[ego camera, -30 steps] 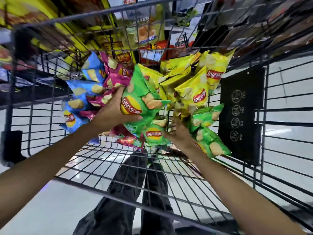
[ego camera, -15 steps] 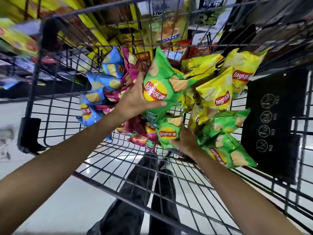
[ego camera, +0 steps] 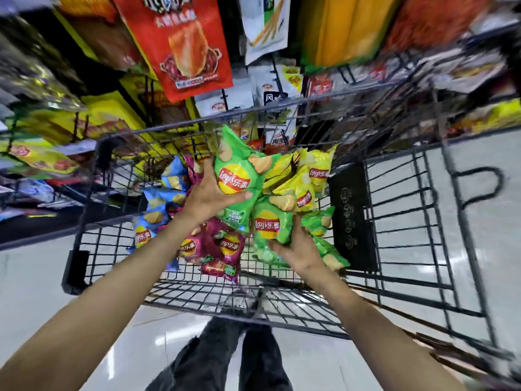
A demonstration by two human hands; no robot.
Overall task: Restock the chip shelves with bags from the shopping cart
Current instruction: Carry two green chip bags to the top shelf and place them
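— What's nearest to us?

— The person's dark trousers (ego camera: 225, 359), just this side of the shopping cart (ego camera: 408, 266). Both bare arms reach over the cart's near rim.

— And the hands?

— The right hand (ego camera: 300, 249) is low inside the cart, fingers curled round the bottom edge of a small green bag (ego camera: 270, 224). That bag is glossy green with a red and yellow roundel and a chip printed at its top. It stands roughly upright, long axis running away from us toward the cart's far wall, its top slightly tilted right.

— The left?

— The left hand (ego camera: 210, 193) is a little farther in and higher. It grips a bigger green bag (ego camera: 239, 182), thumb across the front under the logo, fingers behind. Same green foil, same roundel, chips printed along the top. It is lifted above the heap, its long axis slanting, the top corner pointing up and left toward the cart's far rim.

— What lies round them?

— Purple bags (ego camera: 222, 249) by the cart's near floor, blue bags (ego camera: 158, 204) against its left wall, yellow bags (ego camera: 307, 179) toward the far right corner, more green ones beside a black panel (ego camera: 351, 218) on the right wall.

— Beyond the cart?

— Shelves (ego camera: 93, 114) hung with snack packs, a large red pack (ego camera: 183, 43) among them, much of it blurred.
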